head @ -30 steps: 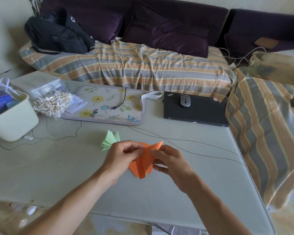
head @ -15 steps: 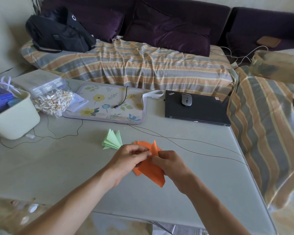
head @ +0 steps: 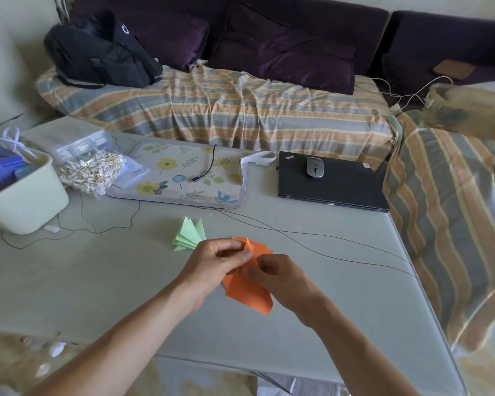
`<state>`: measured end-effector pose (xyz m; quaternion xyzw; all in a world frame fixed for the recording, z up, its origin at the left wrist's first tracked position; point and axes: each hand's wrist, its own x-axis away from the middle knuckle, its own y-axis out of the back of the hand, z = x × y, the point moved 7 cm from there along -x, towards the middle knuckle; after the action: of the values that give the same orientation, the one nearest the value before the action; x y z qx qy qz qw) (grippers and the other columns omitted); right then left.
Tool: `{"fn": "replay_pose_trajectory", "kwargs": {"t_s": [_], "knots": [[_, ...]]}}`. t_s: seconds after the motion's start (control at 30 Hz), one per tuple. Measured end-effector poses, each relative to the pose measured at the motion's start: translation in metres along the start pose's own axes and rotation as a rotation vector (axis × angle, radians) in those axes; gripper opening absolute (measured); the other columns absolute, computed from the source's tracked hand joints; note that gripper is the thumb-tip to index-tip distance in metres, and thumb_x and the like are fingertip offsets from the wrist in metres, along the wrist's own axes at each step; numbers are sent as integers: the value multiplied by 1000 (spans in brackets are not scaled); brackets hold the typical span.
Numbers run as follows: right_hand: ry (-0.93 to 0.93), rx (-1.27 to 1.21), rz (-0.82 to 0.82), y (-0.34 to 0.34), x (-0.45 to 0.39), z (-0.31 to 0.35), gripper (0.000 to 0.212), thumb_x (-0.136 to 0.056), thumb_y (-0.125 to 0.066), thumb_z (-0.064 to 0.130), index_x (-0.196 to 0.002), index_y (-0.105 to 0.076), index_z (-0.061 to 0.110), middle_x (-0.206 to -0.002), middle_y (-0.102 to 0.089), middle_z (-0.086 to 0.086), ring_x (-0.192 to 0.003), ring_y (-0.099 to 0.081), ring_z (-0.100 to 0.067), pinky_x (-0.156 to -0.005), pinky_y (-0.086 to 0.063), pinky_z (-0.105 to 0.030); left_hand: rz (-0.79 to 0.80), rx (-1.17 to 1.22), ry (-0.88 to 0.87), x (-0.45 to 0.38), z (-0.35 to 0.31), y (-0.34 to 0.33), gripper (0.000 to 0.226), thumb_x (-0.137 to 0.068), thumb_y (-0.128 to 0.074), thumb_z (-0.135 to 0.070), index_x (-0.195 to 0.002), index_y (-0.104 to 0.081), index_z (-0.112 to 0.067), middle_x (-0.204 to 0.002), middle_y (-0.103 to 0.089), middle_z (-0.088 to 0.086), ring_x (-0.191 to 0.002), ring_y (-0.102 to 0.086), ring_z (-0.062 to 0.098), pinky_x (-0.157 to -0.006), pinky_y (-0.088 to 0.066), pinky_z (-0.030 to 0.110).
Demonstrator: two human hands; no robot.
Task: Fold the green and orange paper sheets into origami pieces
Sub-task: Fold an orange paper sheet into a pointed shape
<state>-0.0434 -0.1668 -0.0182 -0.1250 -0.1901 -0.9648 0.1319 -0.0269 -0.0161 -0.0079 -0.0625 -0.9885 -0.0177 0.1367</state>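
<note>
Just above the grey table [head: 103, 284] both my hands hold a folded orange paper piece [head: 247, 295]. My left hand [head: 216, 267] pinches its upper part between thumb and fingers. From the right side, my right hand [head: 277, 277] grips it with curled fingers. The piece's lower flap points down toward me, and a small orange tip sticks up above my left thumb. A stack of folded green paper pieces [head: 189, 234] lies fanned out on the table just beyond my left hand, touched by neither hand.
A thin wire [head: 326, 238] runs across the table behind my hands. Farther back lie a floral mat [head: 183, 178], a closed black laptop [head: 340, 187] with a mouse [head: 315, 167] on it, a bag of cotton swabs [head: 90, 172] and a cream tub [head: 26, 204] at the left. Striped-covered sofas border the far and right sides.
The orange piece has been turned over: its long flap, pointing up and right a second ago, now hangs down toward me. Both hands have kept hold and shifted slightly right.
</note>
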Motion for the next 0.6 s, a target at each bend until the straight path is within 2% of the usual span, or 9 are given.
{"fn": "replay_pose_trajectory", "kwargs": {"t_s": [0.1,0.2,0.4,0.6], "knots": [[7,10,10,0,1,0,29,-95,-70,29,-70,-61,16,-60,-44,13,-57,-37,-8,-49,-28,-16,-6,-4,-9,0,-2,-1,13,-88,-78,-21,-98,-81,-13,-80,-73,1,-66,-63,4,-64,-50,15],[12,10,20,-1,1,1,30,-95,-69,29,-84,-66,2,-65,-49,9,-60,-40,-9,-51,-30,-17,-16,18,-12,-1,-1,-1,12,-89,-77,-18,-95,-80,-9,-71,-69,-7,-60,-60,1,-60,-49,13],[30,25,7,-1,0,2,31,-94,-70,29,-79,-63,2,-60,-45,13,-59,-38,-9,-52,-29,-20,-41,10,-27,0,-3,1,9,-88,-78,-17,-92,-80,-10,-72,-70,-6,-62,-61,2,-60,-49,13],[55,-5,35,-3,0,4,38,-91,-71,35,-92,-65,-2,-74,-53,1,-68,-44,-14,-65,-34,-30,14,23,-83,1,-8,0,21,-89,-76,-12,-108,-79,-21,-77,-63,-10,-63,-52,3,-67,-49,14]]}}
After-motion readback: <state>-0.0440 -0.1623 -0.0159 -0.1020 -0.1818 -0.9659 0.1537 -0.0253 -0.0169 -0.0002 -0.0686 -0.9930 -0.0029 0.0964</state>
